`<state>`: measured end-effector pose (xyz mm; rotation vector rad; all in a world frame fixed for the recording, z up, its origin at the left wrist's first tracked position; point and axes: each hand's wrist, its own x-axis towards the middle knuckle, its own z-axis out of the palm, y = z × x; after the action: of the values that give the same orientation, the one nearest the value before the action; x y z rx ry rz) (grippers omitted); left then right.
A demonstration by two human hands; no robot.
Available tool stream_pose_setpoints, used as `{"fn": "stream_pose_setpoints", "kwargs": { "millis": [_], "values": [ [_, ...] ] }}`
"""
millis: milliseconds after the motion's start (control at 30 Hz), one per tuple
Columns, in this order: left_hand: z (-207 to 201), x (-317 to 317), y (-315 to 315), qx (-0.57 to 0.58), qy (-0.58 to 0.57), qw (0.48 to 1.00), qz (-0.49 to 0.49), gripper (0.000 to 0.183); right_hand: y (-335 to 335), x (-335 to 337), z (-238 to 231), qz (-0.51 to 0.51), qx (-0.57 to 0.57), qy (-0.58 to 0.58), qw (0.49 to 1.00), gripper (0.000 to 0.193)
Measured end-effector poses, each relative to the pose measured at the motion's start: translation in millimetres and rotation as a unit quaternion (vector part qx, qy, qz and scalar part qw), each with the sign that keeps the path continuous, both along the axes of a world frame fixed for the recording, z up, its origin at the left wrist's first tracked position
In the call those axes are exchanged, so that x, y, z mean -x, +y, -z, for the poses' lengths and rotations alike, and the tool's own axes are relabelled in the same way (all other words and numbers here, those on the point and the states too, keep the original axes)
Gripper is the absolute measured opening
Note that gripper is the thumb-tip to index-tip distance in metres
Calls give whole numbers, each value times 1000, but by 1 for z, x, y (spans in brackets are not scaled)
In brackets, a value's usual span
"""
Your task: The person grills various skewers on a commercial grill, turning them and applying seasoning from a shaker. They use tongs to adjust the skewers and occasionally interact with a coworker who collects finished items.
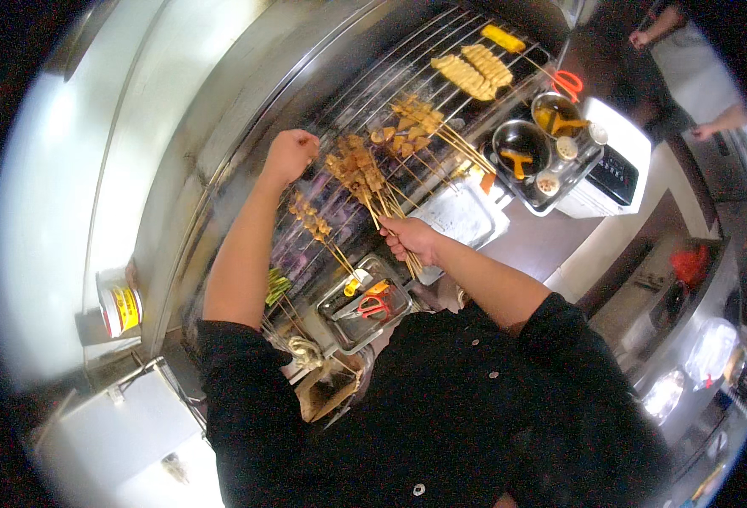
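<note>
My right hand (411, 237) is closed round the sticks of a bunch of browned meat skewers (356, 168), whose meat end lies over the grill grate (352, 106). My left hand (291, 156) is above the grill, left of that meat, with its fingers curled together; whatever they pinch, if anything, is hidden. Between my forearms a few smaller meat skewers (309, 217) lie on the grate. Farther right rest more browned skewers (416, 118). Flat pale pieces of food (473, 73) and a yellow piece (502, 38) lie at the far end.
Near my body a metal tray (340, 326) holds red-handled scissors (372, 306). Green vegetable skewers (277, 286) lie by my left forearm. To the right are a bowl with a brush (522, 146), seasoning jars (566, 149) and an empty-looking metal tray (467, 216). Other people's hands (640, 39) show at upper right.
</note>
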<state>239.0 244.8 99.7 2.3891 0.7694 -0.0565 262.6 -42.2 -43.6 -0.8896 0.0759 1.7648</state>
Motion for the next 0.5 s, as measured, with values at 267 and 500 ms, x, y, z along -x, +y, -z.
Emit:
{"fn": "stream_pose_setpoints", "kwargs": {
  "millis": [267, 500],
  "values": [
    [0, 18, 18, -44, -42, 998, -26, 19, 0, 0, -2, -1, 1, 12, 1000, 38],
    [-10, 88, 23, 31, 11, 992, -121, 22, 1, 0, -9, -14, 16, -1, 1000, 38]
  ]
}}
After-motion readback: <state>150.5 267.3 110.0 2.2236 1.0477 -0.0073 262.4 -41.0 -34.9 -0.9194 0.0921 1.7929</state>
